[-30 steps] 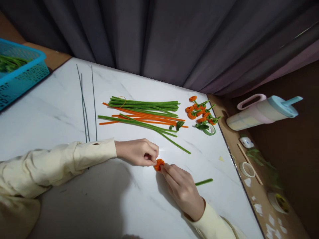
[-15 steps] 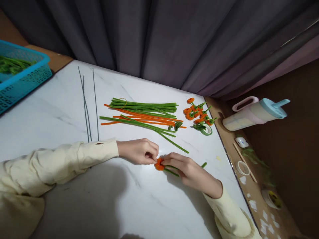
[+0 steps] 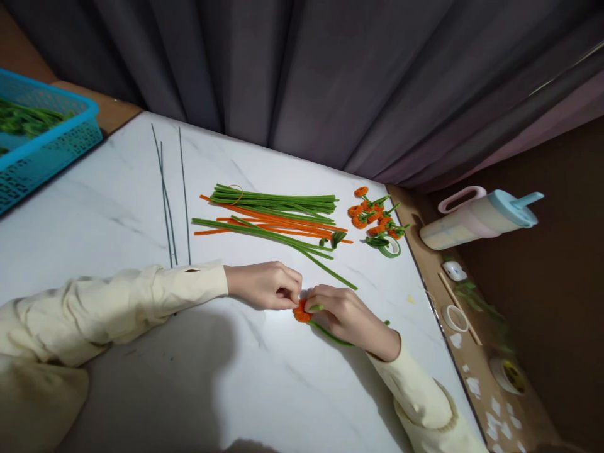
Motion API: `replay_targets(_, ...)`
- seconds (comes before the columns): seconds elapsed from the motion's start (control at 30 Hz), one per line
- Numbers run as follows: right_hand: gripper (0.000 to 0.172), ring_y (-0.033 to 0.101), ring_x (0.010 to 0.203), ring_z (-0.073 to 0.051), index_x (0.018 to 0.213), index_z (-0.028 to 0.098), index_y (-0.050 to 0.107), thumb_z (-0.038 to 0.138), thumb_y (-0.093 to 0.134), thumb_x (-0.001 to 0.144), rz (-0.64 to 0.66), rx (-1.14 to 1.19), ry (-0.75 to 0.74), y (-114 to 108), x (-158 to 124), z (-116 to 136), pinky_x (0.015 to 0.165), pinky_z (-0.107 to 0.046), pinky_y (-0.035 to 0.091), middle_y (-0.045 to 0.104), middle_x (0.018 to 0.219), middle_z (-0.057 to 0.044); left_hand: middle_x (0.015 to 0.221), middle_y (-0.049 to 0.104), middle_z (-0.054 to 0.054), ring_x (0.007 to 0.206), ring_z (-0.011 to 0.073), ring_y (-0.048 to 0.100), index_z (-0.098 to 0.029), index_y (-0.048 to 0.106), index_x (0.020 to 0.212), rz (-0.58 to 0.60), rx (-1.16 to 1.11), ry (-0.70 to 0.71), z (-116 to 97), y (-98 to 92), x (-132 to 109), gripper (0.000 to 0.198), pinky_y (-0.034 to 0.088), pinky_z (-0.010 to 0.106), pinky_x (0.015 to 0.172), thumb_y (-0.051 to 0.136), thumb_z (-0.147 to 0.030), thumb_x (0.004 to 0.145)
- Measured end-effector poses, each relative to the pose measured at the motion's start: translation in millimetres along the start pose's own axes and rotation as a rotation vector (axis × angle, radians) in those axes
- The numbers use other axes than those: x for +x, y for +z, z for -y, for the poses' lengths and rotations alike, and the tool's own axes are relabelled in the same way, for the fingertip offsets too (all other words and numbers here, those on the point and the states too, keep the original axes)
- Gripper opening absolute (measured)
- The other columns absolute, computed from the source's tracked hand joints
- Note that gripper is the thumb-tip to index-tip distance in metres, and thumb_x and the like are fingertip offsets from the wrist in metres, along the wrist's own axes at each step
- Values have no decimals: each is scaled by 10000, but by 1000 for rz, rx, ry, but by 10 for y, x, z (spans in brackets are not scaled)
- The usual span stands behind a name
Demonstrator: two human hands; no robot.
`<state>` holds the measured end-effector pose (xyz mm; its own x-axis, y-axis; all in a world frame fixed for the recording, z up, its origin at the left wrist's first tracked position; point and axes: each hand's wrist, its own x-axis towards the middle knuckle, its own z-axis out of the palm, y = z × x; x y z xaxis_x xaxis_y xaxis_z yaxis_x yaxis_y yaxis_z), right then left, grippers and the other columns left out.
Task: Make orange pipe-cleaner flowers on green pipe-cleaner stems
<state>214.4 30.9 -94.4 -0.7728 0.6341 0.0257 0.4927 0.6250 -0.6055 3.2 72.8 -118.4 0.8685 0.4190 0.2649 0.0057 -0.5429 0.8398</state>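
Between my two hands is a small orange pipe-cleaner flower (image 3: 302, 313), with a green pipe-cleaner stem (image 3: 330, 335) running off to the right beneath my right hand. My left hand (image 3: 271, 285) pinches the flower's left edge with thumb and forefinger. From the other side, the fingers of my right hand (image 3: 352, 318) are closed on the flower and its green stem, and a short green end sticks out by the fingertips. Just beyond lie green pipe cleaners (image 3: 274, 200) in a banded bundle, orange pipe cleaners (image 3: 283, 224) and more loose green ones.
Finished-looking orange flowers (image 3: 372, 211) and a roll of green tape (image 3: 391, 247) lie at the back right. Thin dark wires (image 3: 184, 195) rest at left, near a blue basket (image 3: 70, 135). A tumbler (image 3: 476, 217) and paper scraps (image 3: 473, 385) are at the right edge.
My right hand has turned and shifted slightly left, and a green end now shows at its fingertips. My left hand keeps its pinch at the flower.
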Motion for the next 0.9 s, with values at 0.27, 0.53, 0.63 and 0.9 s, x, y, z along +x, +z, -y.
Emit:
replay_targets(0.27, 148, 616, 779, -152, 887, 181, 613, 88, 500, 861, -222, 144, 25, -95, -63, 69, 676, -260, 499, 648, 841, -65, 916, 608, 71, 795, 135, 552, -144, 583, 964, -31, -130, -161, -75, -52, 24, 228, 437, 215, 643, 640, -223, 759)
replay_targets(0.53, 184, 629, 777, -148, 953, 209, 597, 88, 488, 869, -505, 189, -1, -126, -130, 247, 678, -267, 521, 660, 842, -41, 968, 649, 52, 807, 128, 577, -184, 592, 1126, -55, -404, -298, -322, -81, 84, 396, 476, 250, 742, 676, -320, 764)
replay_targets(0.63, 215, 638, 809, -146, 1031, 213, 573, 91, 518, 862, -584, 216, 50, -104, -180, 272, 701, -261, 531, 661, 901, -48, 1010, 651, 65, 889, 148, 592, -170, 615, 1092, -64, -473, -288, -359, -87, 78, 352, 471, 282, 837, 679, -283, 764)
replay_targets(0.9, 150, 628, 746, -159, 985, 182, 532, 259, 567, 862, -704, 446, 166, -129, -217, 324, 592, -267, 548, 621, 863, -64, 981, 664, 79, 820, 136, 612, -148, 594, 1133, -131, -664, -363, -361, -80, 100, 332, 490, 258, 737, 623, -239, 815)
